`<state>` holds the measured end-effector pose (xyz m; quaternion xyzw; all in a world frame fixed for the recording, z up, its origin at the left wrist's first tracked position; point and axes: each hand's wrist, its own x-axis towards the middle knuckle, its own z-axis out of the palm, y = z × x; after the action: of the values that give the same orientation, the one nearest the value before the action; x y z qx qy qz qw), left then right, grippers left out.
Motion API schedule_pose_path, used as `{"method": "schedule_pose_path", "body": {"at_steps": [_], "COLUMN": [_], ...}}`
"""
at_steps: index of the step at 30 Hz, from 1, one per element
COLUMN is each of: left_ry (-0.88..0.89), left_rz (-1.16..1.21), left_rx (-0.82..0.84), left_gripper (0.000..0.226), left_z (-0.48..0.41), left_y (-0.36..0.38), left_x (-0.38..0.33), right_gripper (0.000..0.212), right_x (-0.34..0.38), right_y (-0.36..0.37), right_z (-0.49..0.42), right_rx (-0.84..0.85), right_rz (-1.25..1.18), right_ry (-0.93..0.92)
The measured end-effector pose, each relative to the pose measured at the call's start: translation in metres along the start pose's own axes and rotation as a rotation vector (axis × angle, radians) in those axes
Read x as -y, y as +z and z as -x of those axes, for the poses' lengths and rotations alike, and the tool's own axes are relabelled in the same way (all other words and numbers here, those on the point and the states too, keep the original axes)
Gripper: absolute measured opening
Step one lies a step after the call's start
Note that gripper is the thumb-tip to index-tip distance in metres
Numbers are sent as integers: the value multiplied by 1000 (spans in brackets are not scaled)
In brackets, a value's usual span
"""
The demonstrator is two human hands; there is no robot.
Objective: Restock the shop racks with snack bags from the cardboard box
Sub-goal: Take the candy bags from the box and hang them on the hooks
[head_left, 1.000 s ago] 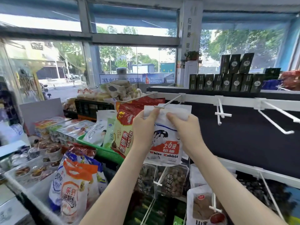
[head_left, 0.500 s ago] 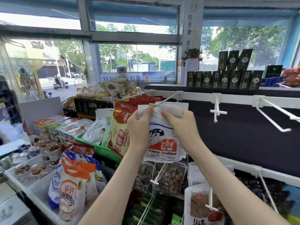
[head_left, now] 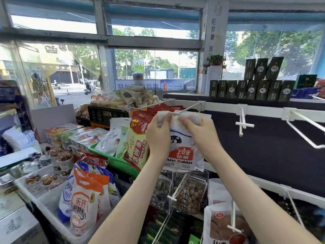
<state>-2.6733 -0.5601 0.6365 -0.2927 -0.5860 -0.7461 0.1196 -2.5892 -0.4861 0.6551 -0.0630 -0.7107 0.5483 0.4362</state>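
White candy bag (head_left: 182,150) held at the tip of a white hook (head_left: 190,107)
Pinched along its top edge by left hand (head_left: 158,136) and right hand (head_left: 202,136), fingers clamped on the bag either side of the hook's tip; hanging below the hook. Left of the hook, red snack bags (head_left: 140,123); right of it, another peg (head_left: 243,123)

Your candy bag (head_left: 182,138) is glossy, crinkled plastic film; the hook (head_left: 190,108) looks like smooth white plastic; the backboard (head_left: 263,147) is matt black.
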Motion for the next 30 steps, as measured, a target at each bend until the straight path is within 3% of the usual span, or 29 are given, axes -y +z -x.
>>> {"method": "schedule_pose_path", "body": {"at_steps": [5, 8, 10, 13, 15, 19, 21, 26, 28, 30], "left_ry": [-21, -10, 93, 413, 489, 400, 404, 389, 385, 411], "left_rz": [-118, -113, -195, -520, -716, -743, -785, -795, -808, -803], "left_rx": [29, 32, 26, 20, 91, 390, 424, 453, 464, 465], "left_gripper": [29, 22, 45, 65, 64, 70, 73, 78, 77, 77], "left_z": [4, 12, 20, 37, 40, 27, 23, 19, 16, 16], "left_y": [6, 12, 15, 21, 24, 25, 25, 29, 31, 31], "left_x": [1, 5, 14, 33, 49, 62, 62, 66, 69, 71], "right_gripper": [13, 8, 9, 18, 24, 21, 19, 82, 92, 88], "right_x": [-9, -18, -21, -23, -26, -35, -41, -66, -77, -85], "right_y": [-4, -10, -11, -13, -13, -14, -14, -18, -20, -20], "right_z": [-2, -4, -7, -11, -14, -21, -21, -9, -5, 0], "right_rx": [-69, -123, -163, -225, -255, -317, -327, -396, -402, -370], "right_rz": [-93, -16, 78, 217, 285, 350, 402, 1023, 1264, 1446], "right_ry": [179, 159, 128, 74, 43, 2, -24, -367, -435, -445]}}
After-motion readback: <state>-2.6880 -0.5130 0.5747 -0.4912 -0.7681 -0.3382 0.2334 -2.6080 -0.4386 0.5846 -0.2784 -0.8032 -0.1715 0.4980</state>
